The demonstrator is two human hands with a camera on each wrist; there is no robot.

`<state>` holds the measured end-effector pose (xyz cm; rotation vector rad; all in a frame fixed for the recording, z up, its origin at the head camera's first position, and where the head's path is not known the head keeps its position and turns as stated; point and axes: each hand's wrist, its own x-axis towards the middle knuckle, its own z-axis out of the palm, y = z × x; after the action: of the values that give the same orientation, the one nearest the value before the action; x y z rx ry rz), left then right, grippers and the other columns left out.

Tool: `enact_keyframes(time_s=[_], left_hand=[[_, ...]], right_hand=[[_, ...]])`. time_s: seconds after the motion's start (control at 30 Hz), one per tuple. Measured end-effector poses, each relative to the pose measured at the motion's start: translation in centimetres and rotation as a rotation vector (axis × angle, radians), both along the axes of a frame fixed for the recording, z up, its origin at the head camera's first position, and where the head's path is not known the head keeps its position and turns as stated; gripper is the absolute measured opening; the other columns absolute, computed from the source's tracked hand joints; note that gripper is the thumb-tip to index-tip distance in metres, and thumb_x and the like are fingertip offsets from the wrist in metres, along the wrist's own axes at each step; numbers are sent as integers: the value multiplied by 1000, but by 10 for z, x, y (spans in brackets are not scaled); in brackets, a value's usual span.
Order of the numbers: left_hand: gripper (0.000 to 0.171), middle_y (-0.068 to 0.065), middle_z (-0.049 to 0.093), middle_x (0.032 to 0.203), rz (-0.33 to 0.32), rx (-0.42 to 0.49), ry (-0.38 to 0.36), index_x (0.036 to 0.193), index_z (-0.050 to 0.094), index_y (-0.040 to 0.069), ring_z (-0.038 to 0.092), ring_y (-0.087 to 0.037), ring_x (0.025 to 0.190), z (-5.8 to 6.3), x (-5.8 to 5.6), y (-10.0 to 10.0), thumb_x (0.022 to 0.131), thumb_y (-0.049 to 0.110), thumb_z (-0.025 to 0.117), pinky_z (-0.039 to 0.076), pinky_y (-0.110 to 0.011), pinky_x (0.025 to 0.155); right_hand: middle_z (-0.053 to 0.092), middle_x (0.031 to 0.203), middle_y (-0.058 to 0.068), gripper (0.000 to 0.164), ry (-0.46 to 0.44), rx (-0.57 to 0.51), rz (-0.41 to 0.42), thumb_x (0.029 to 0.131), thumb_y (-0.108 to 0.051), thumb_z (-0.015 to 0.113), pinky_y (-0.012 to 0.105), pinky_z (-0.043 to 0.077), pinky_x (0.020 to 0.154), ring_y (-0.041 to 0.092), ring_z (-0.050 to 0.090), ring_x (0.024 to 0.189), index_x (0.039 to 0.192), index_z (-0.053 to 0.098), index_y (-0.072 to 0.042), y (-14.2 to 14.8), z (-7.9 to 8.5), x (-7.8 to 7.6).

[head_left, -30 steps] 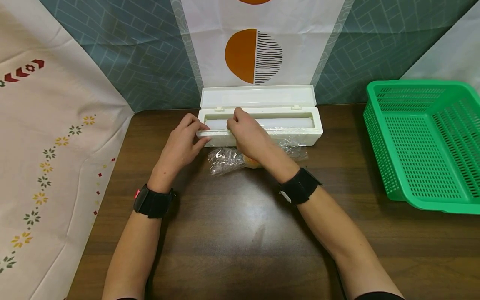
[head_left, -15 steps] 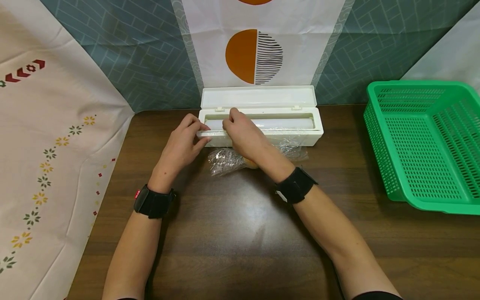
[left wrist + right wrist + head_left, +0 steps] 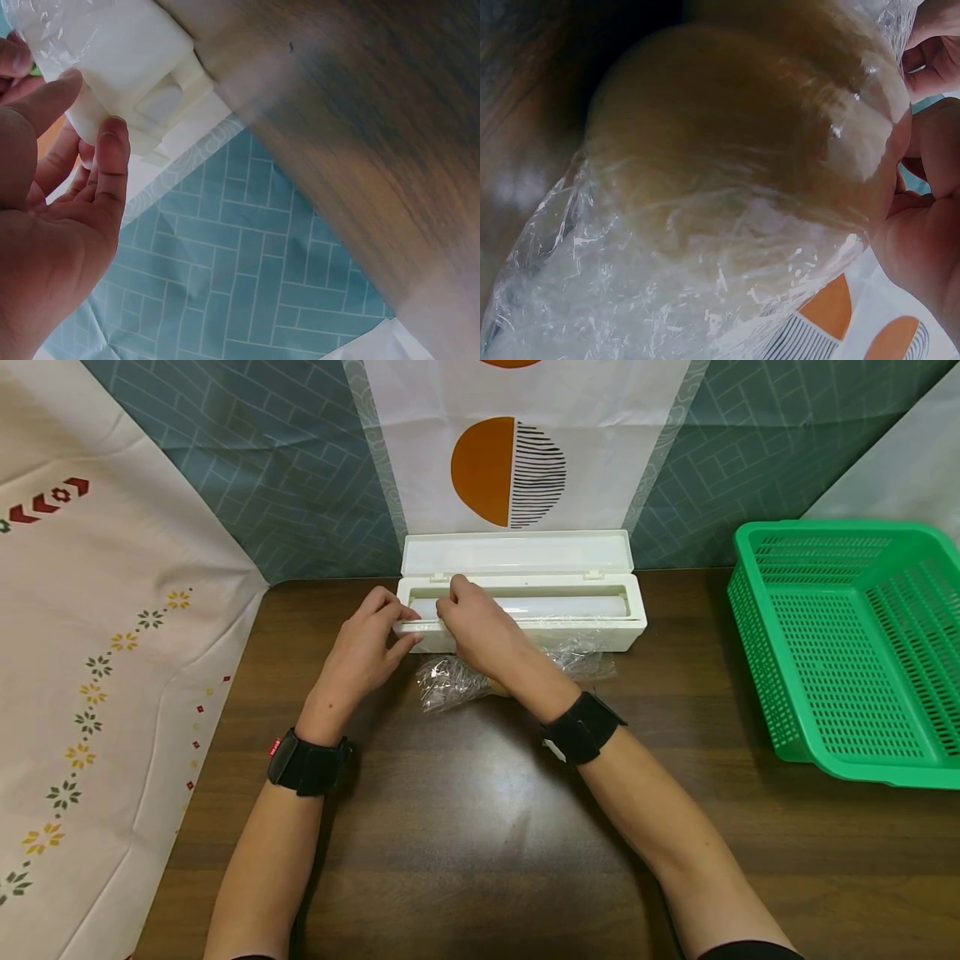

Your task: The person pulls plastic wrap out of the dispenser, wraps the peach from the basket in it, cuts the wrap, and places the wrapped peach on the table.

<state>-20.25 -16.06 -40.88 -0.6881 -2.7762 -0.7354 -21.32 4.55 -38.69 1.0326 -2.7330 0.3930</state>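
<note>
A white cling film dispenser (image 3: pixel 600 637) lies near the back of the table, its lid (image 3: pixel 517 554) tipped back and a film roll (image 3: pixel 570 607) inside. My left hand (image 3: pixel 360 643) pinches the front left corner between thumb and fingers. At the front edge, my right hand (image 3: pixel 483 631) has curled fingers; the left wrist view shows a small green slider (image 3: pixel 35 70) by its fingertips. Clear film (image 3: pixel 450 682) drapes over the dispenser's front and bunches on the table around a round tan object (image 3: pixel 697 150), mostly hidden by my right forearm in the head view.
A green perforated basket (image 3: pixel 806 693) stands at the right. Behind the dispenser hangs a patterned cloth (image 3: pixel 300 485), and a floral cloth (image 3: pixel 135 710) borders the brown wooden table (image 3: pixel 450 860) on the left.
My right hand has slid left along the dispenser's front edge, closer to my left hand. The left hand, dispenser and basket have stayed in place.
</note>
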Motion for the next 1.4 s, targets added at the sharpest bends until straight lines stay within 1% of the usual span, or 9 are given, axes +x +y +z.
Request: enact_keyframes(time_s=[0.2, 0.33, 0.43, 0.7, 0.93, 1.17, 1.3, 1.4], left_hand=[[27, -5, 46, 107, -3, 0, 3, 109, 67, 4, 49, -20, 83, 0, 0, 0, 89, 21, 71, 44, -36, 72], [27, -6, 46, 106, -6, -2, 2, 109, 67, 4, 50, -21, 85, 0, -1, 0, 89, 21, 71, 45, -37, 74], [27, -6, 45, 106, -6, -7, 1, 109, 67, 4, 49, -20, 83, 1, 0, 0, 89, 21, 71, 45, -37, 73], [27, -6, 46, 106, -20, -3, 33, 109, 67, 3, 50, -20, 84, 0, -1, 0, 89, 20, 72, 45, -38, 72], [27, -6, 46, 105, -26, 1, 45, 109, 67, 3, 51, -20, 85, -1, -1, 0, 89, 21, 71, 46, -38, 75], [27, -6, 45, 104, -24, -8, 50, 109, 67, 3, 51, -20, 85, -1, -1, 0, 89, 21, 72, 46, -39, 75], [28, -6, 45, 105, -30, -15, 51, 110, 67, 2, 51, -20, 86, -2, -1, -1, 89, 21, 71, 47, -38, 76], [27, -7, 45, 105, -35, -17, 61, 108, 66, 2, 52, -21, 88, -2, -2, -1, 89, 20, 71, 48, -38, 77]], right_hand=[[40, 90, 8, 19, 10, 6, 5, 84, 12, 54, 31, 42, 65, 20, 42, 74, 95, 60, -2, -3, 0, 0], [41, 90, 9, 18, 20, 9, 1, 83, 11, 55, 31, 42, 66, 20, 42, 74, 96, 61, -2, -5, 1, -1], [42, 91, 9, 19, 23, 11, 1, 82, 11, 56, 32, 43, 67, 20, 42, 74, 96, 61, -1, -6, 1, -1], [42, 91, 9, 16, 48, 28, 3, 84, 8, 59, 33, 43, 70, 21, 43, 76, 97, 63, -1, -9, 0, -2], [45, 95, 11, 19, 35, 69, -2, 82, 5, 64, 34, 44, 75, 23, 46, 81, 101, 64, -1, -12, 2, -2], [46, 97, 12, 19, 33, 83, 4, 85, 4, 61, 32, 44, 75, 23, 46, 82, 103, 63, -1, -18, 3, -3], [46, 98, 12, 22, 20, 103, 5, 85, 0, 64, 30, 45, 76, 22, 47, 84, 107, 62, 0, -23, 3, -3], [46, 98, 12, 24, 15, 98, -2, 84, -2, 66, 30, 45, 77, 22, 47, 84, 108, 62, -1, -25, 3, -4]])
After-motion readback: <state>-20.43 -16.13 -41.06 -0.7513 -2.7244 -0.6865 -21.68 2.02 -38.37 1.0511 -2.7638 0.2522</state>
